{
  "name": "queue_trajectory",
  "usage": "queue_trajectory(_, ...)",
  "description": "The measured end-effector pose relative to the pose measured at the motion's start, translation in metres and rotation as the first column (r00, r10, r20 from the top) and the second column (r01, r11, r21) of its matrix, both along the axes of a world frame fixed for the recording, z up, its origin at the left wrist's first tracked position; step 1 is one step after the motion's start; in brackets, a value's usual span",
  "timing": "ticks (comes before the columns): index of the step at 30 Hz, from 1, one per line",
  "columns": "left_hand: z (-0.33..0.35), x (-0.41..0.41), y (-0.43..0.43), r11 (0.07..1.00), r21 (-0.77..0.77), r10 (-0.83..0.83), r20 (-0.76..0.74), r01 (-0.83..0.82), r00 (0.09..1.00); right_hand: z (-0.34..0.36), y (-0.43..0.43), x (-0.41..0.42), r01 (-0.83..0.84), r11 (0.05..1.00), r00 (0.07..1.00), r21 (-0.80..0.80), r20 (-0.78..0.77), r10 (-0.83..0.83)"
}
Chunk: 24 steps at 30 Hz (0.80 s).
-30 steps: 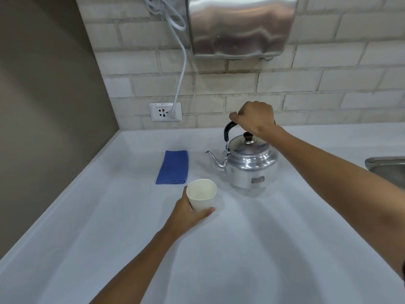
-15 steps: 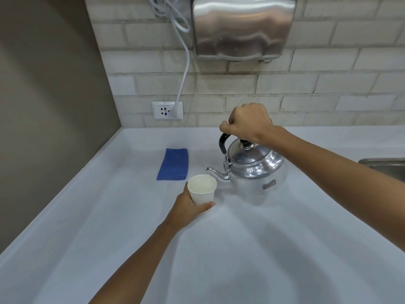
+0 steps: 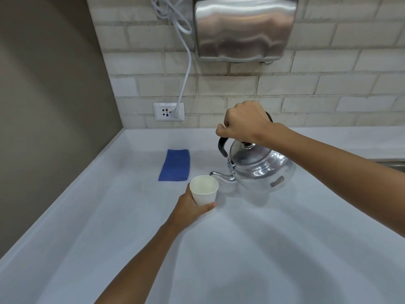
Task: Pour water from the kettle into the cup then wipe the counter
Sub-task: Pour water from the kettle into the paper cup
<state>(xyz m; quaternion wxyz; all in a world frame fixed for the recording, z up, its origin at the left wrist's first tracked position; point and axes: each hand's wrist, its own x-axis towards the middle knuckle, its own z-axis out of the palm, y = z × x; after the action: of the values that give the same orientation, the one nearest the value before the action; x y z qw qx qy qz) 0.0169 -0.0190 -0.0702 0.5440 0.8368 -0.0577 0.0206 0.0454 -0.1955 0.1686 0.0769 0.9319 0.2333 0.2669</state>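
Note:
A shiny metal kettle [image 3: 260, 170] hangs above the white counter [image 3: 241, 249], tilted to the left. My right hand [image 3: 243, 121] grips its black handle from above. The spout tip sits right over the rim of a white paper cup [image 3: 203, 189]. My left hand [image 3: 188, 207] wraps around the cup's lower half and holds it on the counter. I see no stream of water. A folded blue cloth [image 3: 175, 165] lies flat on the counter behind and left of the cup.
A steel hand dryer [image 3: 243, 27] hangs on the brick wall, its white cord running down to a wall socket [image 3: 168, 111]. A sink edge [image 3: 392, 164] shows at the far right. A brown wall closes off the left side.
My right hand has lifted the kettle off the counter, carried it left and tilted it until the spout reached the cup's rim. My left hand kept hold of the cup.

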Motion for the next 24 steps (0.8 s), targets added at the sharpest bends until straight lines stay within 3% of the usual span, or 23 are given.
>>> queue_trajectory(24,0.0000,0.0013,-0.0001,1.000,0.012,-0.007,0.002,0.007,1.000,0.0108,-0.0014,-0.0015,-0.012,0.998,1.000,-0.057,0.016,0.013)
